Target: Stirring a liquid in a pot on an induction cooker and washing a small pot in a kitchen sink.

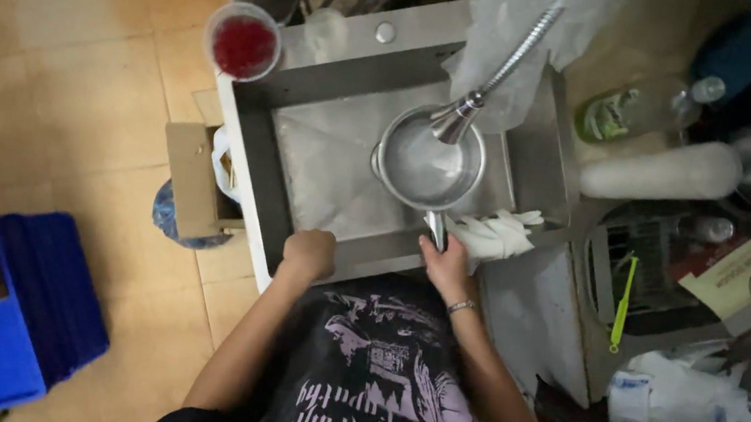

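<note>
Left hand [310, 253] rests closed as a fist on the front rim of the steel sink [303, 165], holding nothing. Right hand [445, 263] has its grip clamped on the handle of the small metal pot [428, 161], which sits in the basin under the faucet nozzle [459, 119]. Pot best kept level, centred beneath the nozzle; white gloves [496, 231] lie just beside

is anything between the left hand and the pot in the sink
Nothing visible. The left hand rests on the sink's front rim, and only bare sink floor lies between it and the pot. The right hand already holds the pot's handle, under the faucet.
</note>
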